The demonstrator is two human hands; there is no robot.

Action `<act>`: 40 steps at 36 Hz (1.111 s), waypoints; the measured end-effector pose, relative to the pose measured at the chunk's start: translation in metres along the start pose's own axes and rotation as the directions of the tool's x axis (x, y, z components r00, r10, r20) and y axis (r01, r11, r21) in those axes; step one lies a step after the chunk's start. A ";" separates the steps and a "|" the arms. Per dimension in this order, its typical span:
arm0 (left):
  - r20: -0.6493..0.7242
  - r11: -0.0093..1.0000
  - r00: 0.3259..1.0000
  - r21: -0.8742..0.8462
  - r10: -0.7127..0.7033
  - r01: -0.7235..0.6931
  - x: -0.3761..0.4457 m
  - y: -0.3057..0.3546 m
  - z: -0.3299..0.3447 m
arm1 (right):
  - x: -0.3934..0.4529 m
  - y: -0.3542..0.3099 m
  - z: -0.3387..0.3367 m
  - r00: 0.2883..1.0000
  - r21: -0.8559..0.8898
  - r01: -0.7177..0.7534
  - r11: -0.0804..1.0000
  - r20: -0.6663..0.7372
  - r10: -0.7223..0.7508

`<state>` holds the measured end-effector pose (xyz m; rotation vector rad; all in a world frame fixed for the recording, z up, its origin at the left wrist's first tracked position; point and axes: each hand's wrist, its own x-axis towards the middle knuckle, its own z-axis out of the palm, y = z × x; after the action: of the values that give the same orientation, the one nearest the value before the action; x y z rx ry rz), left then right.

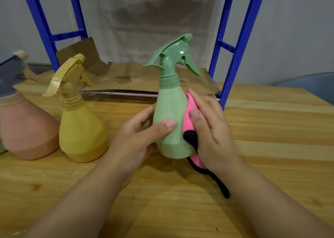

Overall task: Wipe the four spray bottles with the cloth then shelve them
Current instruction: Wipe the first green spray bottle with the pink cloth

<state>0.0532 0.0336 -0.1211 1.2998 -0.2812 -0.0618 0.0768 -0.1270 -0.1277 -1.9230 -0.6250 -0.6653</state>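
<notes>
My left hand (141, 134) grips the body of a green spray bottle (170, 111), held upright just above the wooden table (271, 129), thumb across its front. My right hand (211, 129) presses a pink cloth with black trim (189, 118) against the bottle's right side; the cloth's black edge trails down to the table. A yellow spray bottle (81, 127) stands to the left. Further left stands a pinkish-orange bottle (27, 129) with a grey trigger head, cut off by the frame edge.
A blue metal shelf rack (240, 44) stands behind the bottles. Its lowest shelf is lined with brown cardboard (130, 78). A grey wall lies behind the rack, and a grey-blue rounded object (310, 84) shows at the right edge.
</notes>
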 end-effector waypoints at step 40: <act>-0.162 0.985 0.985 -0.152 0.051 -0.076 0.005 0.001 -0.005 | -0.008 -0.005 0.014 0.996 -0.135 0.078 0.988 0.043 -0.073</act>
<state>0.0594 0.0376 -0.1200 1.1304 -0.1787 0.0719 0.0704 -0.1133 -0.1356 -2.0505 -0.6946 -0.7380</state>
